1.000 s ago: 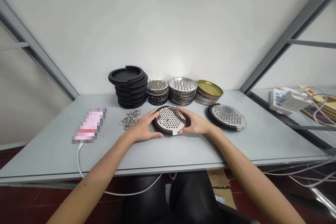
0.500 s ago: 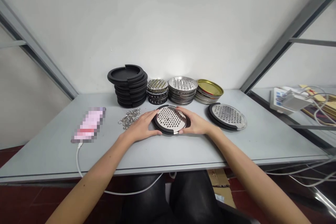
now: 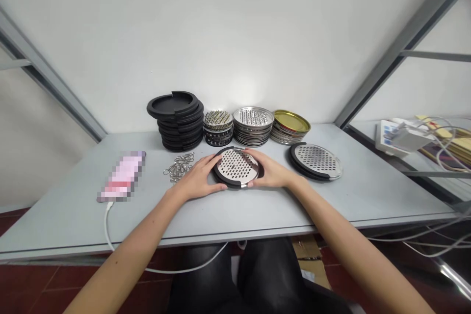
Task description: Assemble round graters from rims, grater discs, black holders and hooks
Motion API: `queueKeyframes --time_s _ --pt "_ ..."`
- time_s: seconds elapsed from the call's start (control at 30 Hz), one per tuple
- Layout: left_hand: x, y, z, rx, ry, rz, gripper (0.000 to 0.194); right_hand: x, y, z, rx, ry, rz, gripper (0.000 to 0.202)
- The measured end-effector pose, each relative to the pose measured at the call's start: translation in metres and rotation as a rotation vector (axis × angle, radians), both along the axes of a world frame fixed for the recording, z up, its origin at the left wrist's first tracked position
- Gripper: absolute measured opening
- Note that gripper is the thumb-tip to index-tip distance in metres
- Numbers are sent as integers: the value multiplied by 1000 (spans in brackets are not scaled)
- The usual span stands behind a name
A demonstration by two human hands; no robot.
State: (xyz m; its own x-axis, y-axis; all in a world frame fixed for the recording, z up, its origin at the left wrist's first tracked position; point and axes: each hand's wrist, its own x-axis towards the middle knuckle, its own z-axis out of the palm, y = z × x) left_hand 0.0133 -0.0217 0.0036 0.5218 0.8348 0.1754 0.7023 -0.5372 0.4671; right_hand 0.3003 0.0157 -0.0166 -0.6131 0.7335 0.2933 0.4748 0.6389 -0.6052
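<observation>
A round metal grater disc (image 3: 237,166) sits in a black rim with a gap on its right side, low over the table in front of me. My left hand (image 3: 197,178) grips its left edge, thumb at the front and fingers behind. My right hand (image 3: 270,169) clasps the right edge the same way. Whether its underside touches the table I cannot tell. To the right lies a second grater in a black rim (image 3: 317,161). Small metal rings or clips (image 3: 179,167) lie in a heap beside my left hand.
Along the wall stand a stack of black rims (image 3: 180,130), small spiked discs (image 3: 218,128), larger grater discs (image 3: 253,126) and gold-topped lids (image 3: 291,127). A phone (image 3: 123,176) with a white cable (image 3: 107,225) lies left. A power strip (image 3: 390,137) is at right.
The view has shifted slightly, so everything appears a little further left. Both hands keep their hold on the grater, with no clear movement of it on the table.
</observation>
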Motion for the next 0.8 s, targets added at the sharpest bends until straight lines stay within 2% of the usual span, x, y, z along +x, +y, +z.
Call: queueKeyframes --time_s 0.37,0.8 --pt "-2 5 -6 59 11 -8 90 -1 1 -2 3 -38 -1 107" --pt "-1 2 -5 -5 77 39 93 0 2 -3 9 -49 -4 106"
